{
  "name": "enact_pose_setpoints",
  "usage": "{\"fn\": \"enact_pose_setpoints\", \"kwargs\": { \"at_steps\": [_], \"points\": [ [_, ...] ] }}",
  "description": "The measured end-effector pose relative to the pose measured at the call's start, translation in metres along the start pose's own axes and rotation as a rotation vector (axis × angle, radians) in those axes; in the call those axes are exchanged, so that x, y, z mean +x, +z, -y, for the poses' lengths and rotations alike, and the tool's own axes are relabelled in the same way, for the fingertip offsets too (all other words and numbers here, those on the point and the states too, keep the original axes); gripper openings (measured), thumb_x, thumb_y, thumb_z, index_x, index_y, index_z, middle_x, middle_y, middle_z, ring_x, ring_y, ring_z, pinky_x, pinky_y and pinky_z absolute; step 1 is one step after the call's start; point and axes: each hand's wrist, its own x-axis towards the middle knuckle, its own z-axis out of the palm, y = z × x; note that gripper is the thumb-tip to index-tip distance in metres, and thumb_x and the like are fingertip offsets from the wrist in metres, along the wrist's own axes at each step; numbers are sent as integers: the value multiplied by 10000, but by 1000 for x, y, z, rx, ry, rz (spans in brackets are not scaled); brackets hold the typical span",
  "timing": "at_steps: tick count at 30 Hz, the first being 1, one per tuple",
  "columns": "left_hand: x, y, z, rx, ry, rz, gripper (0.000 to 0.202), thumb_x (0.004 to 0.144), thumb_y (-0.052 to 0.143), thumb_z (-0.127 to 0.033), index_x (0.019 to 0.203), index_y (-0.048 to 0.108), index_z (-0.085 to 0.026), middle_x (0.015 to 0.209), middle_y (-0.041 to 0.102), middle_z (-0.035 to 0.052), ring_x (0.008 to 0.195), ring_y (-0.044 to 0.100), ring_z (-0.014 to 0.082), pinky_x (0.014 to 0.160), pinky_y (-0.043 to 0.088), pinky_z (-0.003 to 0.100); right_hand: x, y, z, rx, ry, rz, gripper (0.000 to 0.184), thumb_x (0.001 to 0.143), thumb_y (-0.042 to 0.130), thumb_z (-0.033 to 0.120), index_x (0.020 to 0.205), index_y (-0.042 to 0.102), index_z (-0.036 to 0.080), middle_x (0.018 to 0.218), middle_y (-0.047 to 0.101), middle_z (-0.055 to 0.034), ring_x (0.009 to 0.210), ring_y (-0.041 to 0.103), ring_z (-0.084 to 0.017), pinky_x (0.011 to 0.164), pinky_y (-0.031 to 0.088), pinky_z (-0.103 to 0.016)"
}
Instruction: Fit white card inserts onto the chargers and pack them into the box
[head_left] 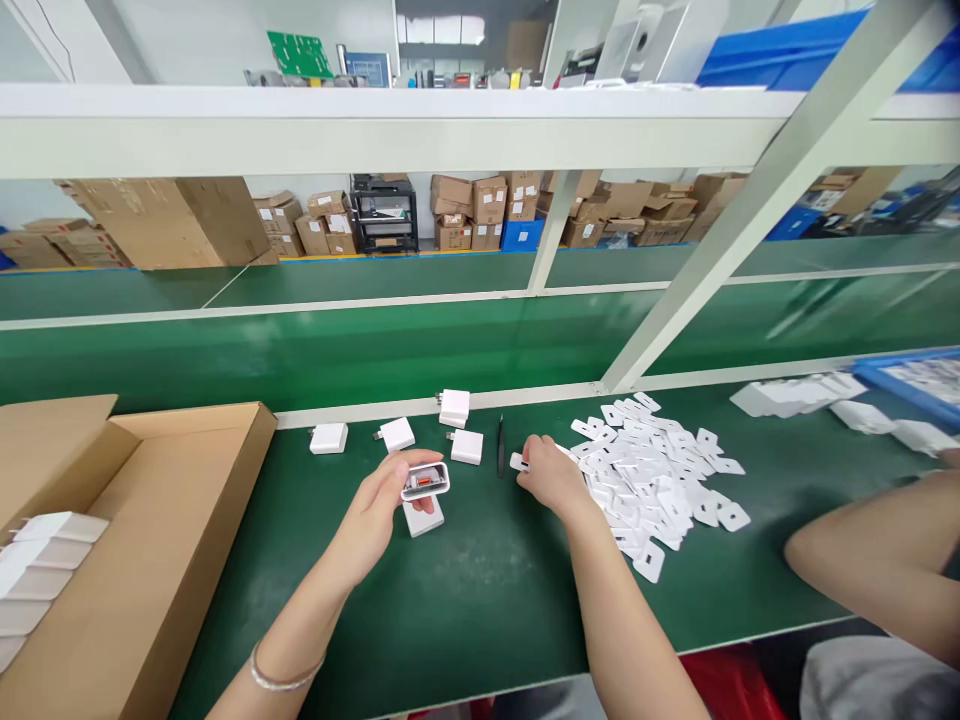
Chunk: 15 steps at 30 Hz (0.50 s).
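My left hand (381, 500) is closed around a white charger housing (426, 481), whose open end faces me and shows metal and orange parts inside. Right behind it, on the green bench, lies another white charger (424, 516). My right hand (553, 474) pinches a small white plastic cover (517, 462) at the left edge of a heap of flat white covers (649, 480) with slots. Black tweezers (501, 447) lie between my hands. Several white plug chargers, among them one charger (466, 447) with its prongs to the left, stand along the back.
An open cardboard box (202, 530) with white chargers (52, 570) stands at left. A co-worker's arm (877, 545) rests at right, near a row of white pieces (799, 393) and a blue tray (919, 385). A slanted white post (720, 235) rises behind the heap.
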Motion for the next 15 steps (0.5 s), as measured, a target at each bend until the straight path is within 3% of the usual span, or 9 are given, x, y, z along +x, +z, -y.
{"fn": "enact_pose_setpoints", "kwargs": {
  "at_steps": [4, 6, 7, 9, 11, 13, 15],
  "points": [
    [-5, 3, 8, -44, 24, -16, 579, 1027, 366, -630, 1235, 672, -184, 838, 602, 54, 821, 559, 184, 854, 423, 319, 2, -3, -4, 21, -4, -36, 230, 855, 593, 91, 1075, 587, 158, 1007, 613, -62, 834, 612, -184, 627, 314, -275],
    [-4, 5, 16, -80, 13, -59, 585, 1012, 390, -651, 1210, 679, -183, 839, 573, 48, 785, 518, 167, 786, 414, 298, 1, -6, -2, 78, -28, -174, 94, 942, 556, 173, 1013, 618, 176, 958, 619, -49, 791, 595, -171, 622, 325, -280],
    [-2, 6, 21, -107, -4, -84, 601, 1002, 394, -668, 1195, 678, -175, 819, 552, 43, 762, 494, 162, 752, 406, 292, 0, -7, 0, 142, -69, -298, 110, 982, 533, 225, 985, 633, 179, 937, 620, -47, 759, 584, -162, 620, 341, -283],
    [1, 9, 31, -163, -46, -124, 658, 983, 379, -712, 1177, 663, -152, 738, 494, 22, 714, 450, 157, 707, 383, 289, -6, -7, 9, 332, -229, -591, 198, 1026, 506, 302, 974, 653, 179, 919, 633, -49, 720, 580, -150, 632, 402, -286],
    [4, 11, 41, -216, -71, -128, 727, 966, 333, -758, 1177, 634, -130, 641, 408, -12, 668, 411, 158, 686, 357, 294, -16, -6, 22, 512, -461, -777, 195, 1039, 491, 269, 1046, 665, 181, 966, 675, -61, 792, 634, -155, 713, 488, -286],
    [5, 13, 49, -252, -72, -101, 785, 956, 271, -789, 1175, 608, -115, 597, 355, -32, 635, 377, 156, 680, 335, 302, -29, -2, 36, 589, -711, -803, 230, 1030, 481, 169, 1176, 657, 191, 1098, 710, -76, 989, 679, -170, 859, 538, -297],
    [5, 13, 55, -250, -46, -81, 787, 969, 220, -779, 1176, 589, -116, 597, 346, -37, 628, 355, 155, 685, 325, 308, -41, 5, 51, 583, -910, -764, 379, 1008, 469, 79, 1334, 608, 213, 1219, 701, -81, 1118, 668, -174, 953, 546, -315]
  ]
}}
